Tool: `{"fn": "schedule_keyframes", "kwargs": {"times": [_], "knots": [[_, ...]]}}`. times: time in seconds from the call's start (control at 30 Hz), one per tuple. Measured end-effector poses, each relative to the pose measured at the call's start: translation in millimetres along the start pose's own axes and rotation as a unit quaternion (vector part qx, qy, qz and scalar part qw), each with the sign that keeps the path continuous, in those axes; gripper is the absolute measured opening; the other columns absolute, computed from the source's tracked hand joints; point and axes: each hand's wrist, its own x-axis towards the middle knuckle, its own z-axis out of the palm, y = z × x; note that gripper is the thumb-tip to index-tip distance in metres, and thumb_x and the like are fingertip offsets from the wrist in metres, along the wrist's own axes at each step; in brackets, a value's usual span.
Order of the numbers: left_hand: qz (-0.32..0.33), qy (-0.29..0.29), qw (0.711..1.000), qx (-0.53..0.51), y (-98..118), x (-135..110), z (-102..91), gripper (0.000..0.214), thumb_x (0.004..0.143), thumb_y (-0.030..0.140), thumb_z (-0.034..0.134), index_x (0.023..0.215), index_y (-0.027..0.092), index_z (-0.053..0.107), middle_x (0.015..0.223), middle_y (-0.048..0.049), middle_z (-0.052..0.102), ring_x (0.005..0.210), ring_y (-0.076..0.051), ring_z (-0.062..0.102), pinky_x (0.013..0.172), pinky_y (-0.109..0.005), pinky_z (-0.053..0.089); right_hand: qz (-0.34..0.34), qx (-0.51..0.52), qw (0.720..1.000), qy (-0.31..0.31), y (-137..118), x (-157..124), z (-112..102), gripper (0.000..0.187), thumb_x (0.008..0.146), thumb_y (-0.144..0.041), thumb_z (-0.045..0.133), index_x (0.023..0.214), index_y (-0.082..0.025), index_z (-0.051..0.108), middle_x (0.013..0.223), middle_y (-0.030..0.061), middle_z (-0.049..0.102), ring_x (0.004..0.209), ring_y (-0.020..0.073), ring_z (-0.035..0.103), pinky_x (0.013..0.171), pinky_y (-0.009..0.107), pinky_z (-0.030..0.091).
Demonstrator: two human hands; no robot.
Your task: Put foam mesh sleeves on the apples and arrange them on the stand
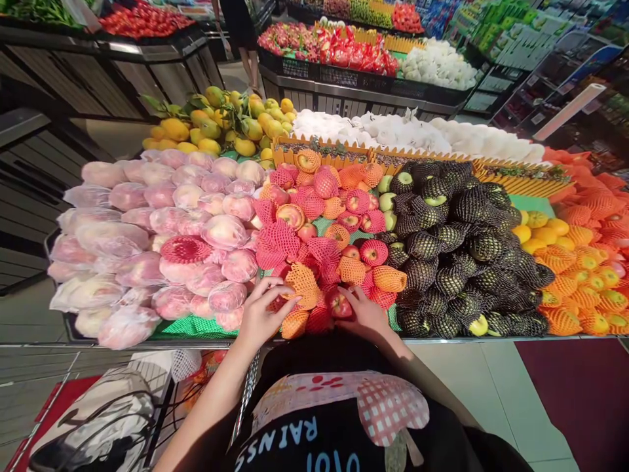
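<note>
My left hand rests with its fingers curled on an apple in an orange foam net at the front of the fruit display. Just to its right, my right hand cups a bare red apple. Around both hands lie several apples in pink and orange foam nets.
Pink fruit wrapped in clear plastic fills the left of the stand; fruit in dark nets lies to the right, orange-netted fruit further right. A cart with a white bag stands at lower left. Someone's legs show at the back aisle.
</note>
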Motion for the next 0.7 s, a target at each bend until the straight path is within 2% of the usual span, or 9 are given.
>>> {"fn": "schedule_keyframes", "kwargs": {"times": [0.07,0.17,0.23,0.3,0.37,0.47,0.57,0.63,0.7], "knots": [[-0.005,-0.006,0.999,-0.037,4.5,2.4,0.5,0.006,0.085,0.023,0.073,0.086,0.02,0.067,0.089,-0.0016,0.063,0.087,-0.016,0.061,0.083,-0.03,0.048,-0.016,0.004,1.0,-0.008,0.6,2.6,4.7,0.092,0.077,-0.053,0.078,0.155,-0.027,0.036,0.147,0.0146,0.049,0.122,0.0347,0.06,0.089,0.04,0.054],[-0.094,-0.028,0.981,-0.165,11.2,1.3,5.9,0.016,0.086,0.03,0.072,0.085,0.02,0.059,0.077,0.0021,0.06,0.071,-0.013,0.056,0.069,-0.026,0.046,-0.026,0.013,0.999,-0.012,4.5,2.6,8.4,0.094,0.075,-0.054,0.08,0.155,-0.027,0.037,0.147,0.015,0.05,0.127,0.0353,0.058,0.092,0.043,0.054],[-0.167,-0.041,0.946,-0.273,14.0,-4.0,15.9,0.022,0.087,0.035,0.07,0.086,0.021,0.053,0.07,0.0061,0.051,0.059,-0.009,0.047,0.058,-0.021,0.041,-0.028,0.029,0.999,-0.008,7.1,0.6,9.0,0.094,0.074,-0.053,0.081,0.154,-0.027,0.038,0.144,0.0144,0.052,0.125,0.0339,0.058,0.092,0.043,0.054],[-0.217,-0.071,0.903,-0.364,15.9,-11.9,30.8,0.024,0.089,0.038,0.067,0.089,0.022,0.049,0.067,0.0082,0.047,0.055,-0.007,0.042,0.054,-0.018,0.037,-0.033,0.045,0.998,-0.002,9.2,-1.8,10.1,0.091,0.077,-0.049,0.079,0.154,-0.026,0.038,0.143,0.0136,0.053,0.123,0.0322,0.06,0.092,0.042,0.055],[-0.245,-0.13,0.859,-0.43,17.6,-20.6,48.3,0.023,0.091,0.038,0.066,0.098,0.023,0.049,0.073,0.006,0.053,0.061,-0.008,0.051,0.059,-0.019,0.043,-0.039,0.059,0.998,0.004,11.4,-3.5,13.7,0.083,0.081,-0.044,0.074,0.154,-0.027,0.038,0.143,0.013,0.053,0.122,0.0311,0.06,0.091,0.04,0.055],[-0.252,-0.229,0.805,-0.486,20.3,-32.5,72.0,0.043,0.088,0.038,0.069,0.123,0.024,0.048,0.102,-0.0053,0.066,0.092,-0.018,0.066,0.083,-0.032,0.053,-0.043,0.084,0.996,0.008,16.2,-5.4,22.0,0.073,0.087,-0.036,0.066,0.154,-0.026,0.038,0.144,0.0135,0.053,0.121,0.0298,0.061,0.09,0.038,0.055],[-0.262,-0.298,0.757,-0.519,22.0,-40.6,85.2,0.067,0.089,0.036,0.07,0.146,0.027,0.035,0.132,-0.0126,0.061,0.118,-0.026,0.063,0.103,-0.043,0.048,-0.065,0.15,0.986,0.041,21.5,-8.9,25.5,0.067,0.088,-0.034,0.065,0.151,-0.026,0.043,0.145,0.0143,0.051,0.128,0.0297,0.056,0.101,0.042,0.051],[-0.266,-0.326,0.731,-0.537,22.1,-42.8,87.9,0.073,0.091,0.036,0.067,0.153,0.029,0.028,0.138,-0.0128,0.059,0.124,-0.028,0.06,0.106,-0.046,0.045,-0.107,0.227,0.964,0.087,22.8,-12.6,22.9,0.058,0.087,-0.034,0.068,0.142,-0.027,0.054,0.145,0.0126,0.053,0.133,0.0291,0.052,0.11,0.045,0.044],[-0.264,-0.333,0.722,-0.546,21.4,-42.6,88.4,0.077,0.09,0.036,0.068,0.155,0.028,0.028,0.137,-0.0126,0.061,0.124,-0.03,0.061,0.105,-0.046,0.046,-0.129,0.338,0.922,0.14,21.1,-16.1,19.4,0.037,0.089,-0.034,0.066,0.125,-0.027,0.067,0.133,0.0099,0.063,0.126,0.0262,0.057,0.11,0.044,0.043]]}}
